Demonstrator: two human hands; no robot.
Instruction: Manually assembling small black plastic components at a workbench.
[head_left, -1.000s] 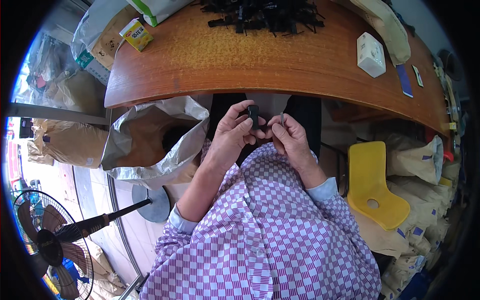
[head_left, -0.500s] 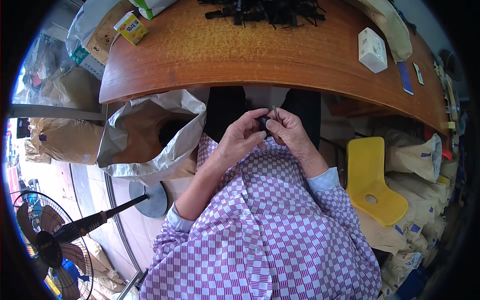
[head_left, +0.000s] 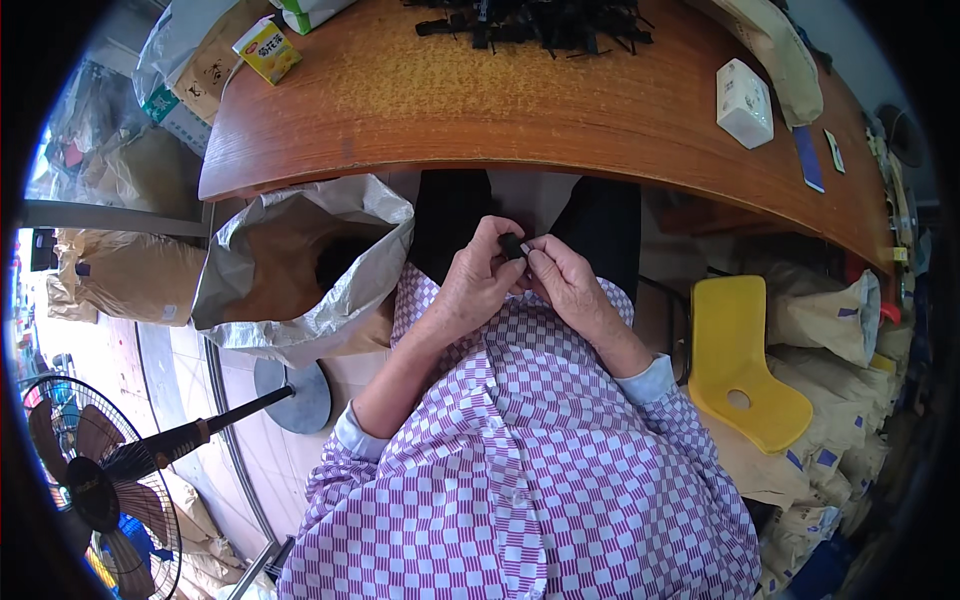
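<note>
Above my lap, in front of the table edge, both my hands meet. Between thumb and fingers, my left hand point(head_left: 480, 272) pinches a small black piece point(head_left: 511, 245), partly covered by the fingertips. My right hand point(head_left: 572, 283) is closed with its thumb and forefinger pressed together. A small grey tip point(head_left: 526, 249) shows at those fingertips, against the black piece; the rest of it is hidden. On the far part of the wooden table point(head_left: 420, 120) lies a tangled pile of black strap-like pieces point(head_left: 545, 28).
A large silver-lined sack point(head_left: 300, 330) stands open at my left, beside a standing fan point(head_left: 95, 490). A yellow chair point(head_left: 735, 360) and several paper sacks point(head_left: 835, 400) are at my right. On the table are a yellow box point(head_left: 267, 52) and a white tissue pack point(head_left: 745, 104).
My right hand has moved slightly left and down, and the thin grey stick that stood up from its fingers has swung down to the black piece. The left hand still grips that piece.
</note>
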